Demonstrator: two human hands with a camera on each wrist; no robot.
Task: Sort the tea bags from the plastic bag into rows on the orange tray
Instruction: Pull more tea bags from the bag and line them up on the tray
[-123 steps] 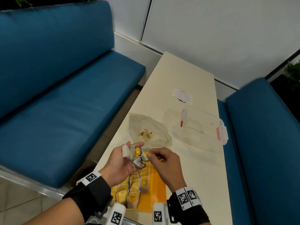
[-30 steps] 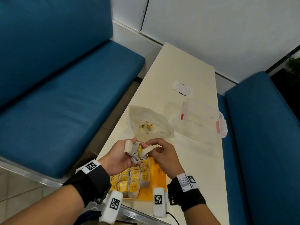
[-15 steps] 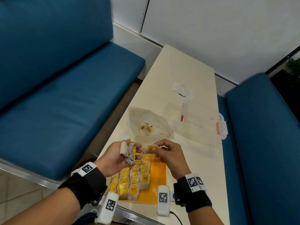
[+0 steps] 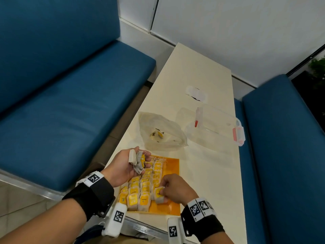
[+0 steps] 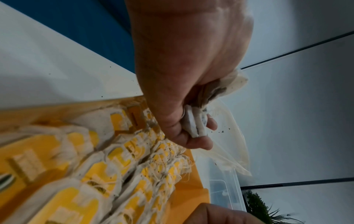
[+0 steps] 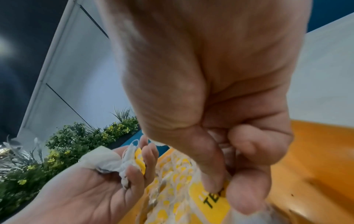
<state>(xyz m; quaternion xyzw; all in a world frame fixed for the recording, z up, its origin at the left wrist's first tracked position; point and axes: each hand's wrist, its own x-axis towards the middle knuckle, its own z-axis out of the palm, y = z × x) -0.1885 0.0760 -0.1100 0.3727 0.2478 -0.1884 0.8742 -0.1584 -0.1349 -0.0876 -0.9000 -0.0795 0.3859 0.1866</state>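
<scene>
Now we hold a small bunch of tea bags in our left hand, palm up, with the fingers curled loosely round them. That hand is over the far left corner of the orange tray. In the left wrist view the bunch sits squeezed between thumb and fingers.

Our right hand is low over the near part of the tray. Its thumb and fingers pinch one tea bag with a yellow tag, and the bag touches the tray at the near end of the rows. In the right wrist view we can read black letters on that tag, right by the thumb.

On the tray lie rows of tea bags, packed close, filling the left part. The right part of the tray is bare orange.

Just past the tray lies the plastic bag, crumpled and see-through, with a little yellow bit inside. Beside it on the right is a clear box with a pink clip on its side. Farther up the table is a small white wrapper. Blue benches stand on both sides of the table. Nothing blocks the tray, but our right hand hides part of it.
</scene>
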